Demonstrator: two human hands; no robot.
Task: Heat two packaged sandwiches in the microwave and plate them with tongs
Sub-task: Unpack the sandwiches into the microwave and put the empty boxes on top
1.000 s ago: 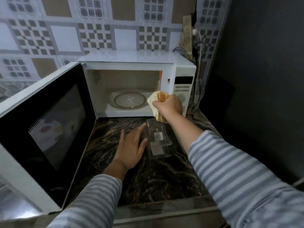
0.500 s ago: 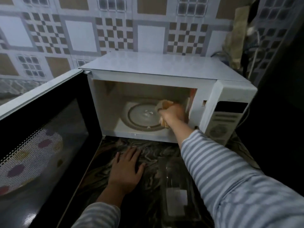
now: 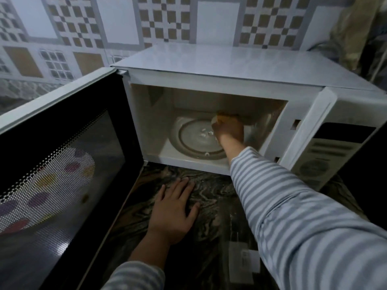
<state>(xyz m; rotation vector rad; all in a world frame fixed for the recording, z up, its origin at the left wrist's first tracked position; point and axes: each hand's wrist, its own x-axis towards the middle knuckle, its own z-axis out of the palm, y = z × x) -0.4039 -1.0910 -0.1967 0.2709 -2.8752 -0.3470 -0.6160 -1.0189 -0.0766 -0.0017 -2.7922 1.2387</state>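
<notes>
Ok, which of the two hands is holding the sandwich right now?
The right hand, reaching inside the microwave above the glass turntable, grips the sandwich. The left hand lies flat on the marble counter, holding nothing.

At frame centre, the right hand [image 3: 229, 130] held a sandwich [image 3: 223, 118] inside the open white microwave [image 3: 230, 65], over its glass turntable [image 3: 196, 139]. Below, the left hand [image 3: 171, 212] lay flat on the dark marbled counter [image 3: 217, 197].

A home kitchen; a white microwave [image 3: 240, 65] stands with its door [image 3: 62, 164] swung open on a dark marbled stone counter [image 3: 213, 197]; behind it the wall [image 3: 167, 19] is covered in patterned checker tiles in brown, white and grey.
</notes>
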